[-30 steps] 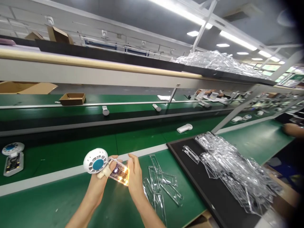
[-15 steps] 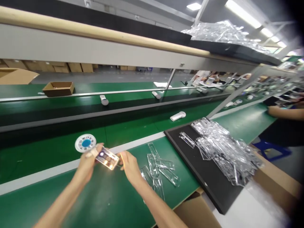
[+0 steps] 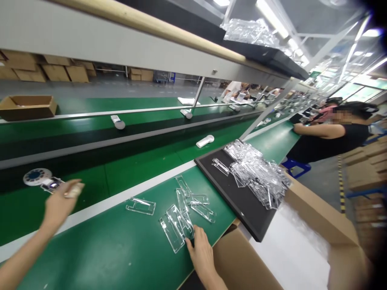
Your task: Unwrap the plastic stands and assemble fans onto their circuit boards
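A white round-headed device [image 3: 38, 177], resembling a small handheld fan, is at the far left over the green belt. Its exposed rectangular body disappears under the fingers of my left hand [image 3: 62, 199], which closes around that end. Light coverings show on the fingertips. At the near table edge, my right hand [image 3: 202, 247] has its thumb and fingers on the edge of a clear plastic frame [image 3: 188, 227] in a loose group. Another clear frame [image 3: 141, 206] lies by itself between the two hands.
A black tray [image 3: 217, 183] at right bears a heap of clear frames [image 3: 256, 173]. Below it stands an open cardboard box [image 3: 248, 262]. White devices [image 3: 205, 141] lie along the belt. A metal post [image 3: 256, 112] rises behind the tray. Another person [image 3: 329, 137] sits farther right.
My left hand has moved left onto the belt side with the device. My right hand has left it and moved to the clear frames. One clear frame now lies apart. The view has turned right.
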Motion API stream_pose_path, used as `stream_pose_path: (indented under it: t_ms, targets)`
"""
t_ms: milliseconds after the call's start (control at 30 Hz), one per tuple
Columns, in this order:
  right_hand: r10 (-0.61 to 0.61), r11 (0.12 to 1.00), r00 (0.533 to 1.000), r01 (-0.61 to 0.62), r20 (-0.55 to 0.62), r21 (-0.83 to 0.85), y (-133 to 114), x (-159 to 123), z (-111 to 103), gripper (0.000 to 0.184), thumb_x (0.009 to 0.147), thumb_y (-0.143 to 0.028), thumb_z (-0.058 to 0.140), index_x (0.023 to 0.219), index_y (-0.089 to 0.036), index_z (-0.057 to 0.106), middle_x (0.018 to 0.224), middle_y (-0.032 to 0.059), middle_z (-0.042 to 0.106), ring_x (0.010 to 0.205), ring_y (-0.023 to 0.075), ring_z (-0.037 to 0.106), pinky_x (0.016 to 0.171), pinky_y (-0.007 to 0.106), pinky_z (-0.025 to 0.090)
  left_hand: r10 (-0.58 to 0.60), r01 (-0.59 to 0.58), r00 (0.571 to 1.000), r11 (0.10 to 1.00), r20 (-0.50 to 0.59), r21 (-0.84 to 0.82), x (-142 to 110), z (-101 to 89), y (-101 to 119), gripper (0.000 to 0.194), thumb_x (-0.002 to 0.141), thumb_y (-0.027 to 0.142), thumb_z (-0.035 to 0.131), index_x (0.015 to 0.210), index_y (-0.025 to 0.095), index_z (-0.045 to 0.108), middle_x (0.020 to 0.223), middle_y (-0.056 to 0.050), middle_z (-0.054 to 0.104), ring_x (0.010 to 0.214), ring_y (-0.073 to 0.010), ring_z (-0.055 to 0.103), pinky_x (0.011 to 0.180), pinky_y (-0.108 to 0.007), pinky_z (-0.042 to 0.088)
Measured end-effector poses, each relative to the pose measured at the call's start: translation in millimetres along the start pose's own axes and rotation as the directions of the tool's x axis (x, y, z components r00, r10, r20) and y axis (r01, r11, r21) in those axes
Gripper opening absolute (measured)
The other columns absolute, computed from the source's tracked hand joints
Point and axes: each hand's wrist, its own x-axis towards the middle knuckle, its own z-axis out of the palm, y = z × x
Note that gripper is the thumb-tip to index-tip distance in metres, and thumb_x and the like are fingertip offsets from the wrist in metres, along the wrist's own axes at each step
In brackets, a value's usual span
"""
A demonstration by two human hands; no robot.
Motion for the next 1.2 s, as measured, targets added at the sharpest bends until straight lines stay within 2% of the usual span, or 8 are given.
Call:
stream_pose_path:
  t_ms: [167,300,533,700,833,967,1033,1200]
  targets:
    - [0.088,0.992,0.990,-0.097,0.113,0.078,-24.7,36.2,-7.7,0.019,0.081,-0.017,0.040,0.096,-0.021,0.051,0.081,0.0029,0.065,0.070,0.0198,0.064,0.059,0.027,0.044,0.124,-0.153,0.933,0.986,0.339,0.061,-57.2,73.2,20.0,0.045,0.075,0.052,0.051,0.110,0.023,0.054,0.069,0.000,0.064,0.056,-0.0192,0.059,0.054,-0.026,0.040]
    - [0.099,0.992,0.992,-0.105,0.080,0.070,-33.2,47.7,-15.2,0.016,0.079,-0.018,0.042,0.088,-0.022,0.054,0.061,-0.0026,0.060,0.060,0.0181,0.061,0.055,0.024,0.040,0.150,-0.197,0.900,0.977,0.409,0.077,-71.2,111.7,40.1,0.026,0.081,0.042,0.044,0.092,0.023,0.057,0.060,0.000,0.060,0.052,-0.0194,0.058,0.051,-0.026,0.035]
    - [0.154,0.984,0.987,-0.148,-0.055,0.094,-13.2,53.4,-57.6,0.025,0.083,-0.022,0.033,0.096,-0.020,0.054,0.072,0.0041,0.065,0.066,0.0211,0.062,0.058,0.029,0.041,0.157,-0.177,0.914,0.984,0.373,0.019,-65.1,112.7,26.3,0.025,0.082,0.035,0.036,0.081,0.022,0.057,0.049,0.001,0.053,0.050,-0.0184,0.056,0.054,-0.025,0.037]
    - [-0.124,0.970,0.991,0.112,0.043,0.216,-34.9,48.2,-54.3,0.023,0.084,-0.018,0.035,0.093,-0.022,0.056,0.080,0.0024,0.066,0.066,0.0158,0.061,0.062,0.025,0.045,0.062,-0.054,0.956,0.998,0.288,-0.038,-70.3,99.4,8.7,0.036,0.073,0.047,0.043,0.090,0.019,0.060,0.047,0.002,0.054,0.046,-0.0189,0.054,0.053,-0.027,0.041]
    - [-0.554,0.830,0.768,0.538,0.321,0.148,-69.8,44.0,-20.0,0.031,0.072,-0.008,0.049,0.100,-0.020,0.055,0.094,0.0057,0.066,0.078,0.0194,0.064,0.069,0.029,0.049,-0.066,0.101,0.989,0.957,0.133,-0.273,-85.9,91.6,23.9,0.040,0.062,0.056,0.054,0.076,0.018,0.056,0.044,0.003,0.052,0.044,-0.0172,0.049,0.049,-0.028,0.041]
    - [-0.684,0.630,0.540,0.776,0.490,0.026,-70.7,71.6,-9.2,0.075,0.059,-0.011,0.067,0.128,-0.011,0.039,0.109,0.0189,0.060,0.097,0.0291,0.060,0.084,0.043,0.046,-0.168,0.159,0.986,0.910,0.010,-0.384,-103.9,92.9,51.5,0.040,0.057,0.056,0.064,0.071,0.020,0.056,0.046,0.004,0.051,0.046,-0.0163,0.047,0.049,-0.028,0.042]
    - [-0.659,0.620,0.526,0.785,0.537,-0.009,-59.0,94.5,-16.5,0.085,0.056,-0.012,0.072,0.132,-0.010,0.034,0.112,0.0209,0.058,0.100,0.0299,0.058,0.084,0.043,0.045,-0.151,0.137,0.988,0.927,-0.014,-0.348,-112.6,100.5,61.9,0.036,0.061,0.056,0.063,0.069,0.021,0.057,0.046,0.003,0.051,0.047,-0.0172,0.047,0.052,-0.029,0.043]
    - [-0.523,0.720,0.648,0.683,0.554,-0.120,-26.1,142.2,-41.7,0.075,0.064,-0.006,0.063,0.133,-0.007,0.036,0.106,0.0238,0.060,0.090,0.0312,0.061,0.069,0.042,0.048,-0.105,0.099,0.994,0.940,-0.002,-0.327,-127.8,130.0,84.0,0.032,0.066,0.054,0.059,0.071,0.022,0.059,0.042,0.004,0.050,0.048,-0.0187,0.047,0.056,-0.030,0.042]
